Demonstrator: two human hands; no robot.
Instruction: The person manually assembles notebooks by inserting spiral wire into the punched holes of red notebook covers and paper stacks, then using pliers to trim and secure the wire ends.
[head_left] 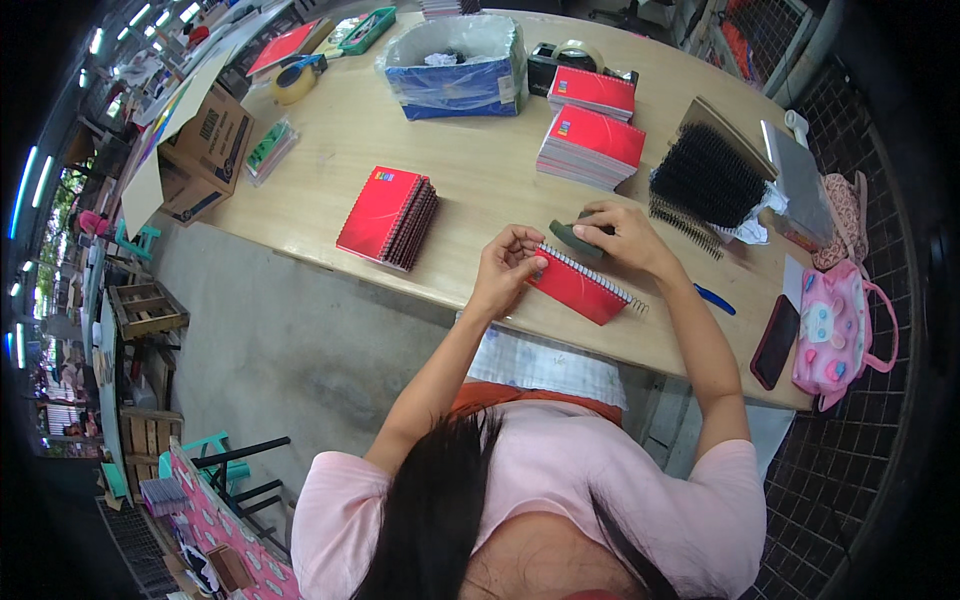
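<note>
Red-covered notebook with white wire spiral binding (578,287) lies at the near edge of the pale wooden table (480,180). Left hand (508,268) pinches its spiral corner; right hand (625,237) grips a dark grey tool (575,239) against the coil. Likely light and flexible; hold near the binding.

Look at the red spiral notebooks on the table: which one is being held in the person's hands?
The single red notebook at the near table edge, held by the left hand with the right hand at its spiral. The others lie in stacks, untouched.
</note>
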